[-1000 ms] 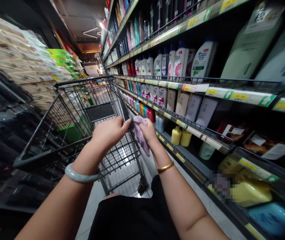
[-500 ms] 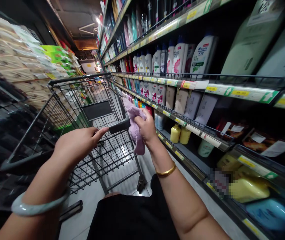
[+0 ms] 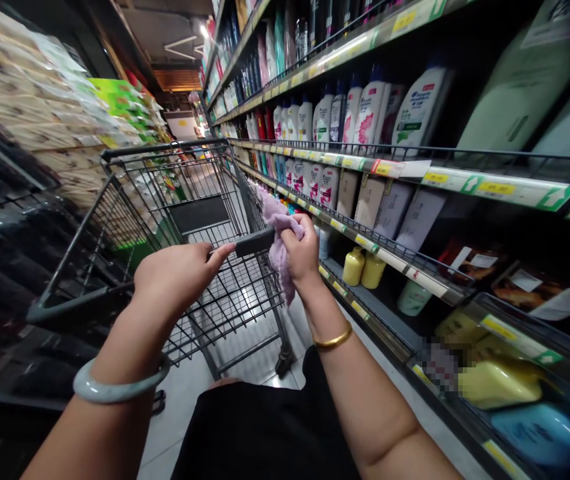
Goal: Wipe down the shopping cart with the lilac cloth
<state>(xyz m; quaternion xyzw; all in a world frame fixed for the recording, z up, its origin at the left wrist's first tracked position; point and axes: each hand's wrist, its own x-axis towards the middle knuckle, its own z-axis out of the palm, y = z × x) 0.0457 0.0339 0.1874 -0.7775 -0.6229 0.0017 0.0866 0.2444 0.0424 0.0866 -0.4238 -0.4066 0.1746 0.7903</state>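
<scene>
A dark wire shopping cart (image 3: 199, 215) stands in front of me, with no goods visible in its basket. My left hand (image 3: 177, 275), above a pale bangle (image 3: 115, 390), is closed round the cart's handle; its thumb lies along the bar. At the right end of the handle, my right hand (image 3: 301, 253) is closed on a crumpled purple cloth (image 3: 279, 250), which hangs down beside the bar. A gold bangle (image 3: 333, 339) circles my right wrist.
Shelves of bottles (image 3: 372, 117) run along the right side, close to the cart. Stacked packages (image 3: 25, 87) and dark wrapped goods line the left. Green packages (image 3: 115, 100) stand farther up the aisle. Pale floor tiles show below.
My left hand and the cart handle have shifted right in the view. My right hand has moved slightly right with the purple cloth. The shelf bottles also appear farther right.
</scene>
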